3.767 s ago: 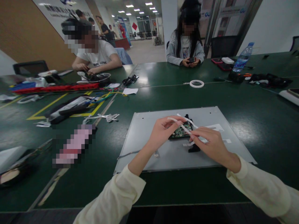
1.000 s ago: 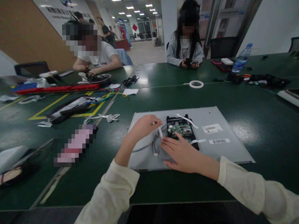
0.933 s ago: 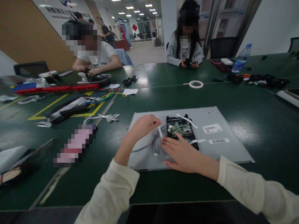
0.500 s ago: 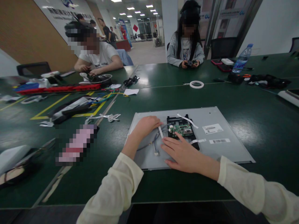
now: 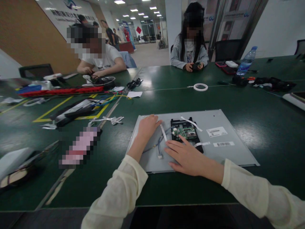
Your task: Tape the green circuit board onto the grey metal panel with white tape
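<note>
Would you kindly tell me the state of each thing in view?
left hand, open, palm down on the panel.
right hand, open, flat on the panel.
grey panel, lying flat.
circuit board, uncovered.
cable, plug end loose.
water bottle, upright, capped.
tape roll, lying flat.

Nothing here reads clearly. Two white stickers (image 5: 216, 131) sit on the grey panel (image 5: 233, 152), right of its circuit board (image 5: 186, 132), but their print and barcodes are too small to make out. Beyond the panel, the water bottle (image 5: 246, 62) has a blue label, and the wall banner (image 5: 59, 11) and glass doors (image 5: 243, 14) carry lettering, all blurred.
</note>
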`<state>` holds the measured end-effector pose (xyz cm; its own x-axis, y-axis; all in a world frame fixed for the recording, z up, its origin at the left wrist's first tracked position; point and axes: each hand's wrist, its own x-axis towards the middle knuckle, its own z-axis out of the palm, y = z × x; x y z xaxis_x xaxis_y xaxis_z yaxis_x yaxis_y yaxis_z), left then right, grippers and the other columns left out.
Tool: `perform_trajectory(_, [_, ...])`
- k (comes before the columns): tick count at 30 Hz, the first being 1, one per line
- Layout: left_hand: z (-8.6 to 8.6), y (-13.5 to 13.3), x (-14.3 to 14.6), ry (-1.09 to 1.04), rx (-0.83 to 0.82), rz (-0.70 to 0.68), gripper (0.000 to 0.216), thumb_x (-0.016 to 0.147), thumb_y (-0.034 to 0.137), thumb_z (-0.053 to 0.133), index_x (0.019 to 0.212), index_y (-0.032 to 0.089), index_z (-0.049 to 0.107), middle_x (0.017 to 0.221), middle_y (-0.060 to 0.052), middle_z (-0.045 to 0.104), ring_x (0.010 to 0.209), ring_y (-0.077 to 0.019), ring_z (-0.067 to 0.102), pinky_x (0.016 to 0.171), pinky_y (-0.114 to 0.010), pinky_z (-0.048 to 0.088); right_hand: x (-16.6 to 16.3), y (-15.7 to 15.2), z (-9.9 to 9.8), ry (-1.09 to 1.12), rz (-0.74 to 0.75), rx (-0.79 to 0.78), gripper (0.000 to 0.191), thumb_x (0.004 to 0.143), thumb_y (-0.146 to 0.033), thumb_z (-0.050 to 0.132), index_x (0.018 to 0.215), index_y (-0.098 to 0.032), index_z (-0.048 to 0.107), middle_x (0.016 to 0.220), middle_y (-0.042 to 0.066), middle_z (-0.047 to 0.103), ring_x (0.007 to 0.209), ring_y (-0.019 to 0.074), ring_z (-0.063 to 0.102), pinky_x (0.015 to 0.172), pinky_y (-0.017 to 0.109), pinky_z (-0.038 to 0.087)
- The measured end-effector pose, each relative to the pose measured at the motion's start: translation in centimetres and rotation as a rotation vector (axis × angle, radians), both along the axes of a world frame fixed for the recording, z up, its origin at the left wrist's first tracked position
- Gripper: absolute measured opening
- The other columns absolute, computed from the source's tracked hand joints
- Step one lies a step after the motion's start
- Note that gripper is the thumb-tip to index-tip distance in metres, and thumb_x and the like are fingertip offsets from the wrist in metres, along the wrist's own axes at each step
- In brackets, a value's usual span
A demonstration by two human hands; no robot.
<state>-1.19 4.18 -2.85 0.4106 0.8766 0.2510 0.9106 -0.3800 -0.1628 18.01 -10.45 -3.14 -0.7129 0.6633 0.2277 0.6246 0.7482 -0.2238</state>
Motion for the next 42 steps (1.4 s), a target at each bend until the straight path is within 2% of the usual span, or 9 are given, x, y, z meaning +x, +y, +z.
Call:
perform_trajectory(4, [0.5, -0.3, 0.2, -0.064, -0.043, -0.060, 0.049, 0.094, 0.050, 0.032, 0.077, 0.016, 0.063, 0.079, -0.008, 0.064, 0.075, -0.0198, 0.060, 0.063, -0.029, 0.035, 0.0, 0.0, -0.1, 0.003, -0.003, 0.004, 0.045, 0.093, -0.040, 0.036, 0.130, -0.016, 0.046, 0.139, 0.013, 0.044, 0.134, 0.0216, 0.031, 0.112, 0.051, 0.013])
perform_trajectory(7, [0.5, -0.5, 0.4, -0.003, -0.168, -0.171, 0.050, 0.092, 0.052, 0.034, 0.074, 0.016, 0.064, 0.076, -0.008, 0.065, 0.072, -0.0197, 0.060, 0.063, -0.029, 0.034, 0.0, -0.1, -0.1, 0.000, -0.003, 0.009, 0.045, 0.093, -0.039, 0.035, 0.130, -0.015, 0.046, 0.139, 0.013, 0.044, 0.134, 0.0216, 0.031, 0.112, 0.051, 0.013])
perform_trajectory(9, [0.4, -0.5, 0.6, 0.039, -0.208, -0.196, 0.050, 0.092, 0.051, 0.035, 0.074, 0.017, 0.065, 0.076, -0.009, 0.066, 0.072, -0.0202, 0.061, 0.063, -0.029, 0.034, 0.0, -0.1, -0.1, -0.003, -0.004, 0.012, 0.045, 0.094, -0.039, 0.035, 0.130, -0.015, 0.046, 0.139, 0.013, 0.044, 0.134, 0.0217, 0.031, 0.112, 0.051, 0.013])
perform_trajectory(22, [-0.1, -1.0, 0.8, 0.001, -0.200, -0.142, 0.044, 0.093, 0.047, 0.035, 0.081, 0.017, 0.065, 0.083, -0.010, 0.067, 0.081, -0.0221, 0.063, 0.069, -0.029, 0.039, 0.0, -0.6, -0.1, 0.021, -0.022, 0.049, 0.042, 0.093, -0.037, 0.037, 0.129, -0.016, 0.048, 0.139, 0.012, 0.045, 0.133, 0.0208, 0.033, 0.112, 0.050, 0.015])
perform_trajectory(32, [-0.7, -4.1, 1.2, -0.113, -0.121, -0.051, 0.024, 0.092, 0.032, 0.041, 0.092, 0.015, 0.059, 0.093, -0.011, 0.062, 0.090, -0.0226, 0.058, 0.079, -0.031, 0.040, 0.1, -1.2, -0.4, 0.056, -0.043, 0.065, 0.042, 0.091, -0.036, 0.041, 0.128, -0.017, 0.052, 0.138, 0.011, 0.047, 0.130, 0.0202, 0.038, 0.112, 0.048, 0.015])
perform_trajectory(42, [-0.9, -5.7, 1.0, -0.286, -0.102, -0.006, 0.015, 0.087, 0.026, 0.047, 0.083, 0.017, 0.057, 0.086, -0.007, 0.061, 0.083, -0.0193, 0.056, 0.076, -0.030, 0.040, 0.2, -2.0, -0.3, 0.086, -0.074, 0.071, 0.041, 0.089, -0.034, 0.046, 0.125, -0.019, 0.055, 0.134, 0.008, 0.052, 0.127, 0.0182, 0.042, 0.113, 0.044, 0.014])
